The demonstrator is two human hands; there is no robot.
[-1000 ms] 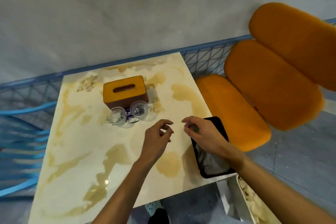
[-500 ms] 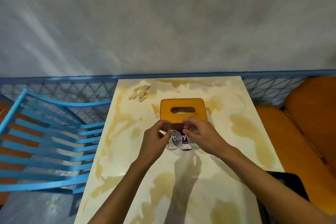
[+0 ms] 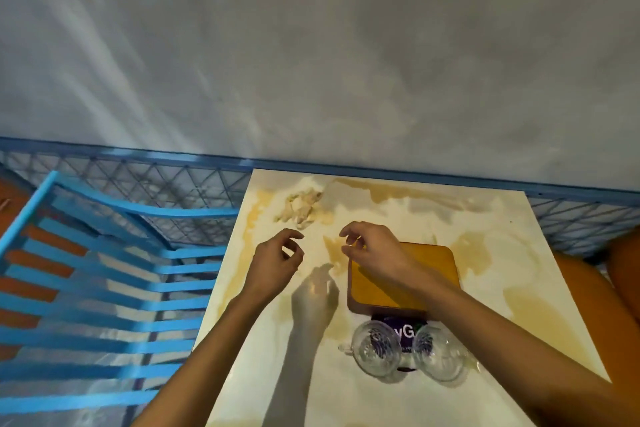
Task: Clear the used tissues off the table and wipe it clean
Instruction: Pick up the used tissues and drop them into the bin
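Observation:
A clump of crumpled used tissues (image 3: 300, 209) lies near the far left corner of the cream marble table (image 3: 491, 243). My left hand (image 3: 275, 262) hovers just short of the clump, fingers loosely curled and holding nothing. My right hand (image 3: 372, 246) hangs over the left edge of the orange tissue box (image 3: 415, 282), fingers loosely curled and empty, a little right of the tissues.
Two glass cups (image 3: 375, 350) (image 3: 438, 352) stand in front of the box beside a dark purple card (image 3: 405, 331). A blue slatted chair (image 3: 104, 288) is left of the table, an orange seat (image 3: 595, 288) right. A blue mesh railing (image 3: 156, 180) runs behind.
Both hands have left the glass cups and moved forward to the far left, toward the tissue clump. The view has shifted closer to the table's far edge.

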